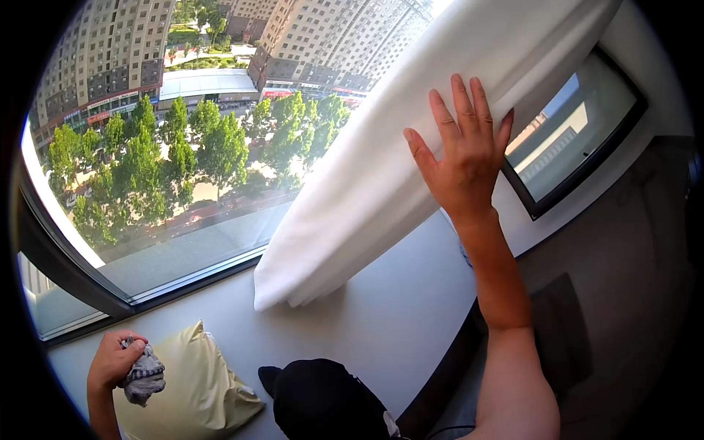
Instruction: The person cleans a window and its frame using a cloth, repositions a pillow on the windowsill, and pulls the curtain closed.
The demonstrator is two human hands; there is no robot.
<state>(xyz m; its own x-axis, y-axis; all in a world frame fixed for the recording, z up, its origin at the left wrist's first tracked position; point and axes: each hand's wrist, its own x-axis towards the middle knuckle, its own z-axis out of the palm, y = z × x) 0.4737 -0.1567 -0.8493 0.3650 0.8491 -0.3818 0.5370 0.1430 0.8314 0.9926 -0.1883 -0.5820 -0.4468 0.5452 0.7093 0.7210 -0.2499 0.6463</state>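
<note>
My right hand (466, 158) lies with its fingers spread against the white curtain (352, 205), which hangs gathered at a slant across the window. At the lower left, my left hand (117, 358) is closed around a crumpled grey cloth (143, 378) with a patterned band. The cloth dangles below the fingers, in front of a pale yellow pillow (187, 381) on the white sill. Part of the pillow is hidden by the cloth and hand.
A large window (213, 213) looks down on trees and tall buildings. Its dark frame (73, 257) runs along the left. The white sill (381, 301) extends beneath the curtain. A black cap (323, 400) shows at the bottom. A dark-framed panel with reflections (579, 139) is on the right.
</note>
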